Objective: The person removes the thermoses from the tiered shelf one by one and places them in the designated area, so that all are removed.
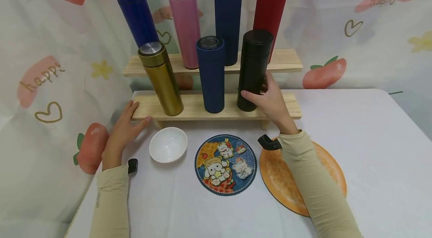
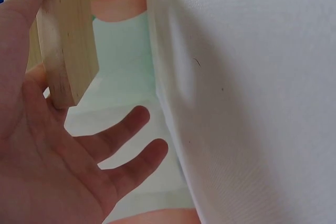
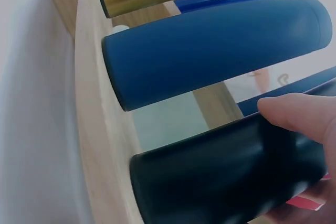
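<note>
My left hand (image 1: 122,132) is gripping left end of lower shelf (image 1: 193,106), two fingers extending loose. My right hand (image 1: 270,104) is clasping black bottle (image 1: 254,69), standing on shelf's right part, long axis upright, top pointing up.

A white bowl (image 1: 168,145), a round cartoon-printed mat (image 1: 237,184) and an orange round mat (image 1: 282,177) lie on a white tablecloth (image 1: 182,208).

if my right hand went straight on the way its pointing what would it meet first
The black insulated bottle, which the right hand already grips. Behind it, the upper wooden shelf or the red bottle seems next, though depth is hard to judge.
</note>
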A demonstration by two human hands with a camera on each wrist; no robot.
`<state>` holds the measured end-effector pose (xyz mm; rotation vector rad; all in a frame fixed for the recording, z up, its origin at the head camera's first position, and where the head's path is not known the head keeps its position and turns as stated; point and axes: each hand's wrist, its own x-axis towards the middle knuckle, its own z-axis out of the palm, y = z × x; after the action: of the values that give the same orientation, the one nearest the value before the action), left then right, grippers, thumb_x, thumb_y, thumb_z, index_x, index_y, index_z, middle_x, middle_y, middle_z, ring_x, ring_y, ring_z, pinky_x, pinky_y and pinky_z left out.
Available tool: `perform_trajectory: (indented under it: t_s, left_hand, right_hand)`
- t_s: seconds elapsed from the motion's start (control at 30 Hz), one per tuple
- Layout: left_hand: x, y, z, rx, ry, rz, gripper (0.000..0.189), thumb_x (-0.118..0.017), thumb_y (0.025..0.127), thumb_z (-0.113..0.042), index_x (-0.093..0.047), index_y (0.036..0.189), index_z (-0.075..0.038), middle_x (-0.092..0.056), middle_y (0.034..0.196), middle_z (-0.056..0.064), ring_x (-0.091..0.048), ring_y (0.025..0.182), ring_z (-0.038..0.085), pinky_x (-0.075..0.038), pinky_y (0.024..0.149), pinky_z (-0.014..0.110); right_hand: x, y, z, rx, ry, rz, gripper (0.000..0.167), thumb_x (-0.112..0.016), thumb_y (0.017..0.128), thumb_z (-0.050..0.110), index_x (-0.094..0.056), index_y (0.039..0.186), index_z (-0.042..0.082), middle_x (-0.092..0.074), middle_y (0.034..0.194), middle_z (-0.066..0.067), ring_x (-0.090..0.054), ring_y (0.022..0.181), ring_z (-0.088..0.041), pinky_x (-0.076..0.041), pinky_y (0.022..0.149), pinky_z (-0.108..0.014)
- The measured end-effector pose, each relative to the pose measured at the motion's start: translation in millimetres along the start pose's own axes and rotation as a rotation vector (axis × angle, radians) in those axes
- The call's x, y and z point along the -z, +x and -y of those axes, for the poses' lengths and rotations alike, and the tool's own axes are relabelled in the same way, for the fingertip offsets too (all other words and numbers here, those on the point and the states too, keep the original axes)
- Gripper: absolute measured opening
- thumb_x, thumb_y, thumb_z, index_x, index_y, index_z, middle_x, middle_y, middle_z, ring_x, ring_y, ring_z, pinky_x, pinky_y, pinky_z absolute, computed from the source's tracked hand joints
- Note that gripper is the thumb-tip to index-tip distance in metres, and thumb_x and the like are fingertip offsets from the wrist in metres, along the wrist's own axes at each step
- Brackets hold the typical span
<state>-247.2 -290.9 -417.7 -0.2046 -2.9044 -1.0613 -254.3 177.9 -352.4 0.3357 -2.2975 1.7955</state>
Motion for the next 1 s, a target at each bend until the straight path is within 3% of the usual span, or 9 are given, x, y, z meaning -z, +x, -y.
perform_trajectory:
  t_s: [0.57, 1.0]
  left_hand:
    - [-0.8, -1.8, -2.4, -0.004, -0.012, 0.0, 0.091, -0.068, 0.105, -0.049, -0.022, 0.17, -0.005, -0.007, 0.179, 0.018, -0.014, 0.16, 0.049, -0.018, 0.123, 0.07]
    - [-0.1, -3.6, -1.4, -0.021, -0.017, -0.002, 0.091, -0.068, 0.105, -0.048, -0.023, 0.17, -0.004, -0.008, 0.178, 0.018, -0.014, 0.159, 0.049, -0.019, 0.122, 0.071]
  right_hand:
    - [6.4, -6.0, 1.3, -0.022, -0.052, -0.059, 0.082, -0.085, 0.089, 0.023, -0.043, 0.158, 0.01, -0.056, 0.151, -0.017, -0.057, 0.131, -0.04, -0.047, 0.11, -0.06]
    - [31.9, -13.7, 14.1, -0.04, -0.085, -0.123, 0.086, -0.085, 0.09, 0.028, -0.041, 0.162, 0.013, -0.053, 0.153, -0.014, -0.057, 0.131, -0.04, -0.05, 0.107, -0.06]
